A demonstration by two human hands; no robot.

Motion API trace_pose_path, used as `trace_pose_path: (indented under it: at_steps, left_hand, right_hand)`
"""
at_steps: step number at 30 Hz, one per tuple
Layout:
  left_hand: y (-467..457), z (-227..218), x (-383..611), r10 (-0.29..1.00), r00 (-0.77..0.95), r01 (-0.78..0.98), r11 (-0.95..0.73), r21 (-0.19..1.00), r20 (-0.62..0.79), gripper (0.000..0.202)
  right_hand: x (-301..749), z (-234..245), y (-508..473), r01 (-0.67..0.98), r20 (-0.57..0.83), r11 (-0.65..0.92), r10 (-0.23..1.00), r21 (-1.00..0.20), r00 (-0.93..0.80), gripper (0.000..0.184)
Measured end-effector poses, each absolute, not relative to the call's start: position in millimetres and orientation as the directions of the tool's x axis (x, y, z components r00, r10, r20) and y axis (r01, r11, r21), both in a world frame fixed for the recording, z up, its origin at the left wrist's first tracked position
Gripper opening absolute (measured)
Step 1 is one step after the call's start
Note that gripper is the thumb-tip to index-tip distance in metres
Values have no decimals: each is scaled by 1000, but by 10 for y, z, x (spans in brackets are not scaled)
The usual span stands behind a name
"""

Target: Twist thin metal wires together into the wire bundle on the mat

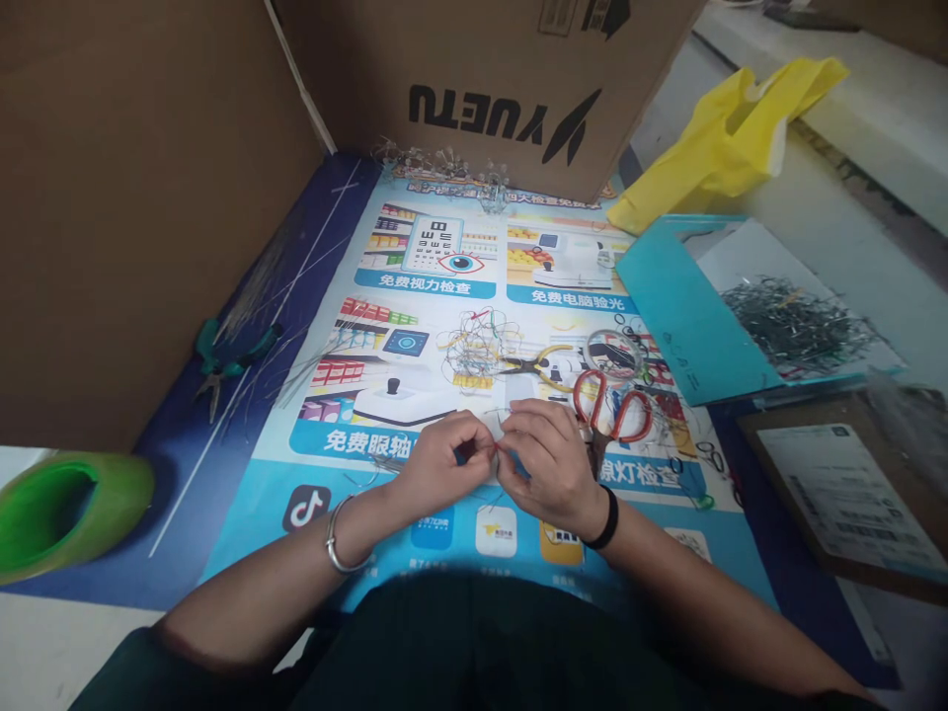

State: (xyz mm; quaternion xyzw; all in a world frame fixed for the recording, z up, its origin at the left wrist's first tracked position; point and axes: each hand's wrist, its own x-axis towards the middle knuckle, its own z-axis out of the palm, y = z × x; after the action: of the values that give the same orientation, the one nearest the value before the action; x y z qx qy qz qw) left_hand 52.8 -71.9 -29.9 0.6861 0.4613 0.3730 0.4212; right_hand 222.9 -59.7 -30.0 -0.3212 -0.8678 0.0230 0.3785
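My left hand [455, 456] and my right hand [549, 462] meet fingertip to fingertip low over the printed poster [267, 484]. Both are closed in a pinch on something very small and thin, with a speck of red at the fingertips; its kind cannot be made out. Just beyond them lies a loose tangle of thin wire pieces [478, 346]. Yellow-handled pliers [533, 364] rest against that tangle. Red-handled scissors [611, 420] lie beside my right hand, blades partly hidden. A round clear dish [613, 353] sits behind the scissors.
Green-handled pliers [214, 380] and straight wires [259, 281] lie left, near a tape roll [111, 504]. Cardboard walls [474, 59] stand behind and left. At right are a blue box [681, 306] holding dark wire bits [796, 321], a brown package [836, 494] and a yellow bag [711, 148].
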Motion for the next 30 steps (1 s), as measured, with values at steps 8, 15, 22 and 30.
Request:
trace_pose_path:
  at_steps: [8, 15, 22, 30]
  left_hand:
    - [-705, -272, 521, 970, 237, 294, -114, 949, 43, 9]
    - [-716, -287, 533, 965, 246, 321, -172, 931, 93, 11]
    - [-702, -270, 517, 970, 237, 294, -120, 948, 50, 8]
    - [-696, -268, 505, 964, 266, 249, -39, 968, -30, 4]
  right_hand:
    - [2222, -311, -611, 489, 626, 727, 676, -482, -389, 20]
    - [2227, -313, -622, 542, 621, 770, 615, -337, -486, 20]
    - [2214, -269, -599, 468, 630, 723, 683, -508, -369, 19]
    - [2214, -246, -569, 362, 522, 605, 796, -709, -307, 13]
